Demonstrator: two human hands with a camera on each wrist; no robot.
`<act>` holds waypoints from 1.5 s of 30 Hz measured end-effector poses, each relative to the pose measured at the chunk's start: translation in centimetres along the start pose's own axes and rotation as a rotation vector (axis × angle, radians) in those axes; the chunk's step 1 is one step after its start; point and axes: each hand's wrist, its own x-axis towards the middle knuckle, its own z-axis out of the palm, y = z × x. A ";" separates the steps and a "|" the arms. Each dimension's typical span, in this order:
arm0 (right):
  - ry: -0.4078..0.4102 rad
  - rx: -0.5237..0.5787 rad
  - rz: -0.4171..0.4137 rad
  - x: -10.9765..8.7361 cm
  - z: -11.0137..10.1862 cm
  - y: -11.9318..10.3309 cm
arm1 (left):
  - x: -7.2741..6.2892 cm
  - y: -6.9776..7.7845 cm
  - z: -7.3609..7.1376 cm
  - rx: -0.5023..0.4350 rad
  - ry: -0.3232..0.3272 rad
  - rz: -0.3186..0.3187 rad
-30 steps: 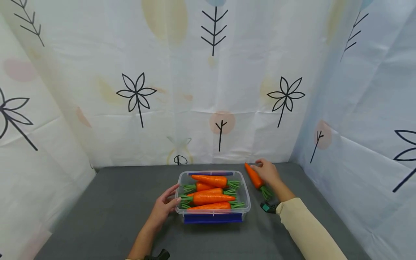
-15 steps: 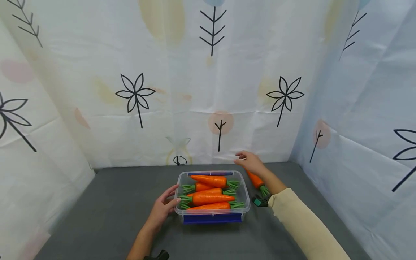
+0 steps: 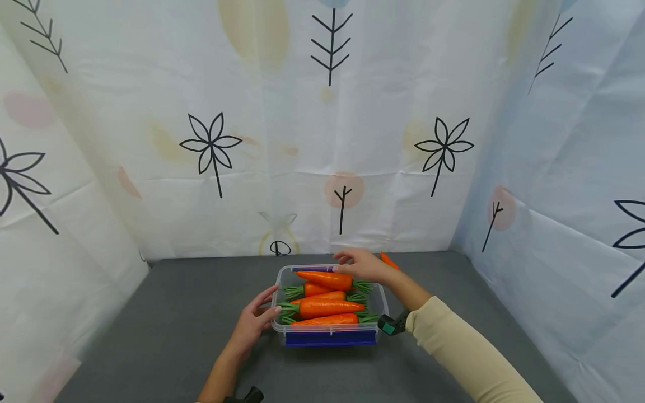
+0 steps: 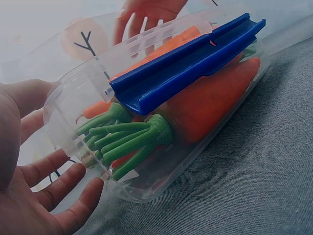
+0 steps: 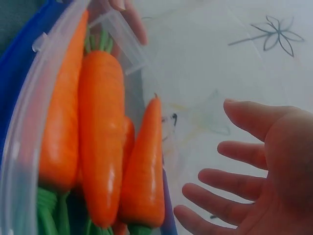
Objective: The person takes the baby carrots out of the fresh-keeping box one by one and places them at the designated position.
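Note:
A clear plastic food container (image 3: pixel 383 314) with blue latches stands on the table, holding several orange carrots (image 3: pixel 327 307) with green tops. My left hand (image 3: pixel 249 323) rests against its left end, thumb by the rim. In the left wrist view the fingers (image 4: pixel 61 178) lie loosely along the clear wall. Above the container's back right rim is my right hand (image 3: pixel 364 265), empty. The right wrist view shows its fingers (image 5: pixel 234 181) spread, apart from the nearest carrot (image 5: pixel 144 171). Behind the right forearm, only the tip of a loose carrot (image 3: pixel 388 260) shows.
The grey table (image 3: pixel 166 313) extends on both sides of the container. A pale patterned curtain (image 3: pixel 282 123) closes off the back and both sides. One blue latch (image 3: pixel 330 338) hangs along the container's front wall.
My right hand has left the loose carrot on the right and moved left to the container's back rim. Its forearm now covers most of that carrot. The left hand has stayed put.

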 end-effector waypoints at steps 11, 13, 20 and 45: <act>-0.221 0.033 0.009 0.0 3.0 -1.3 | -0.2 0.1 0.2 0.011 0.000 0.017; -0.243 0.011 -0.003 0.0 3.5 -1.2 | -0.2 0.0 0.2 0.006 -0.001 0.019; -0.271 -0.034 0.017 -0.1 4.8 -1.0 | -0.3 0.2 0.2 -0.006 0.003 0.016; -0.185 -0.128 -0.003 -1.7 3.7 -1.1 | -0.3 0.4 0.2 0.020 0.006 0.007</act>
